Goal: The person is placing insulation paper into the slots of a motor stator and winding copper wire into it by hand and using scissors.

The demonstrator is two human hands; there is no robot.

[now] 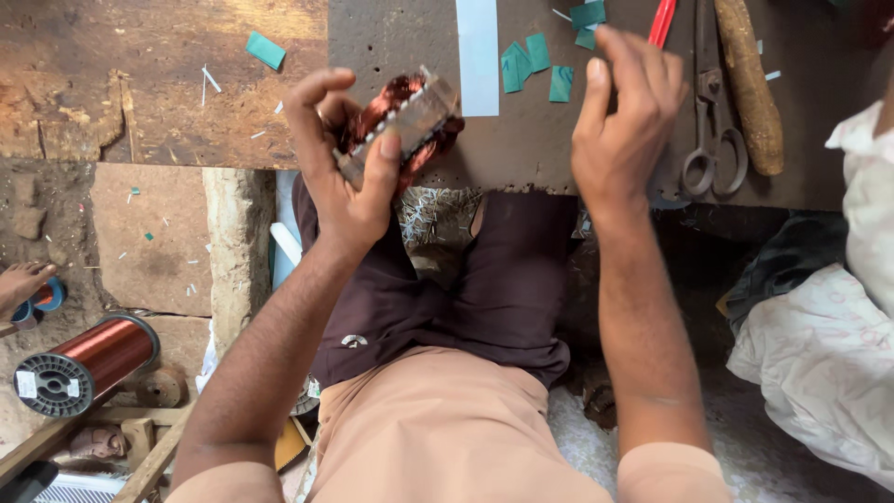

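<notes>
Fingers of your left hand (349, 163) wrap around a stator (402, 126) with copper windings, held just above the near edge of the worn bench (186, 84), over your lap. Your right hand (622, 116) is raised beside it, well apart from the stator, fingers curled loosely with the tips drawn together; whether they pinch anything you cannot tell. Beyond it on the bench lie green paper scraps (535, 61), a white strip (477, 56), a red tool (662, 20), scissors (712, 112) and a wooden handle (750, 88), while a spool of copper wire (88, 363) sits down at your left.
</notes>
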